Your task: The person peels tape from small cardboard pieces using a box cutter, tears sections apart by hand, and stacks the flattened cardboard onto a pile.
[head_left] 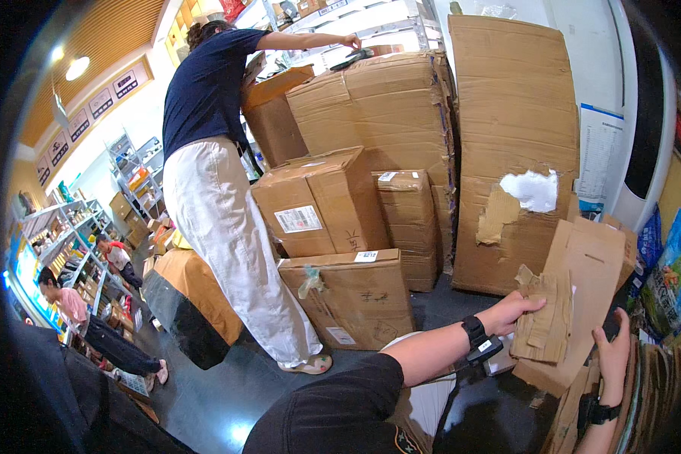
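Note:
My left hand [513,312], with a black band and small device at the wrist, pinches a torn, creased piece of cardboard [546,318]. Behind that piece, a larger flattened cardboard sheet [586,265] with a slot stands tilted. My right hand [613,356] is at the sheet's right edge, thumb and fingers spread apart; whether the thumb touches the edge I cannot tell. Below the right hand, several flat cardboard sheets [643,401] stand stacked on edge at the lower right.
A tall flat carton [511,98] with a torn white patch leans ahead against the wall. Several boxes [333,208] stand left of it, beside a standing person [219,151] reaching over a big carton. Colourful bags [670,265] sit at right. Shelves and other people are far left.

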Tool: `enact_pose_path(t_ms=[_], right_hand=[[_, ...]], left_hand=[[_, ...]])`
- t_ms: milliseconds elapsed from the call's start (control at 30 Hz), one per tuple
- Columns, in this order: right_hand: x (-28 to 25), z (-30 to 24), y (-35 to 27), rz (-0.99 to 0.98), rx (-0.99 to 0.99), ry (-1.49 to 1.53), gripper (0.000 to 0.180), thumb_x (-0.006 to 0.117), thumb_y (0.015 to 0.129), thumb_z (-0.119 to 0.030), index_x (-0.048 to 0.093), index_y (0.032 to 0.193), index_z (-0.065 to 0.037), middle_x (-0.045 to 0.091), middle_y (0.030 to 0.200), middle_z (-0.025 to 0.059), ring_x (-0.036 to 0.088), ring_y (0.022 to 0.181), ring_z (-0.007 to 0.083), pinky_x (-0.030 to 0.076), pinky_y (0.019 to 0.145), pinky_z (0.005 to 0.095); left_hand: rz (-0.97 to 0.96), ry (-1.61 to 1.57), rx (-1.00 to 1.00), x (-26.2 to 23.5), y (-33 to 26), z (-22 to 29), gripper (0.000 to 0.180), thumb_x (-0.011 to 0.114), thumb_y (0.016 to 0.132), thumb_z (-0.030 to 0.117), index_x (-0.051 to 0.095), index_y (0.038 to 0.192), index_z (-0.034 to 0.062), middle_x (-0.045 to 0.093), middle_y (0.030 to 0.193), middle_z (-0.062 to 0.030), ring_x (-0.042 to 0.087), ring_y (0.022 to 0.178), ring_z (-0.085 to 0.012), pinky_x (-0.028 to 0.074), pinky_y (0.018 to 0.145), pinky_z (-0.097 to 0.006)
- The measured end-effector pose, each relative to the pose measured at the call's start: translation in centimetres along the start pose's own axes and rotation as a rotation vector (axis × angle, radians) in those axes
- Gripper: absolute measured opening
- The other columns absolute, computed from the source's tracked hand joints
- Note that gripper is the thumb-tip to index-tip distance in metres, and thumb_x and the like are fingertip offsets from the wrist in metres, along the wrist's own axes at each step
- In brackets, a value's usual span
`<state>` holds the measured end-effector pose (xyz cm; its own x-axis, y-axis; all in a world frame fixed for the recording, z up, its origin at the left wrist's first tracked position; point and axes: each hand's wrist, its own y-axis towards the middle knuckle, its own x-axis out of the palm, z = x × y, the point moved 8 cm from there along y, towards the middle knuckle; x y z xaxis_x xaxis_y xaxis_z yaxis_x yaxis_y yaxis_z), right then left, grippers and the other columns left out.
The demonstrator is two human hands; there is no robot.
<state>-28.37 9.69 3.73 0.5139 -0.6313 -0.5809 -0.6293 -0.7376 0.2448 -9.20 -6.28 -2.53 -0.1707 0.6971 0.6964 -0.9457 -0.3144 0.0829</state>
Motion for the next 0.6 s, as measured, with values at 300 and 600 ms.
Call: enact_pose_path(t_ms=[300,600], right_hand=[[3.7,-3.3,-3.3,-0.207,-0.346,-0.35,0.096,0.085,0.057,-0.025,0.042,0.141,-0.008,0.041,0.146,0.017,0.049,0.125,0.0354,0.046,0.098,0.0414],[6.2,-4.7,-4.0,-0.239,-0.34,-0.715,0.098,0.085,0.054,-0.047,0.047,0.137,-0.014,0.038,0.148,0.0141,0.067,0.091,0.0303,0.054,0.074,0.0373]], left_hand=[[0.147,-0.241,0.05,-1.5,1.6,0.4,0.045,0.055,0.098,0.027,0.045,0.134,0.0026,0.055,0.133,-0.0116,0.054,0.122,-0.0267,0.043,0.106,-0.045],[0.436,-0.264,0.051,-5.2,1.0,0.5,0.044,0.05,0.1,0.026,0.042,0.137,0.0029,0.051,0.136,-0.0156,0.051,0.124,-0.0322,0.042,0.106,-0.049]])
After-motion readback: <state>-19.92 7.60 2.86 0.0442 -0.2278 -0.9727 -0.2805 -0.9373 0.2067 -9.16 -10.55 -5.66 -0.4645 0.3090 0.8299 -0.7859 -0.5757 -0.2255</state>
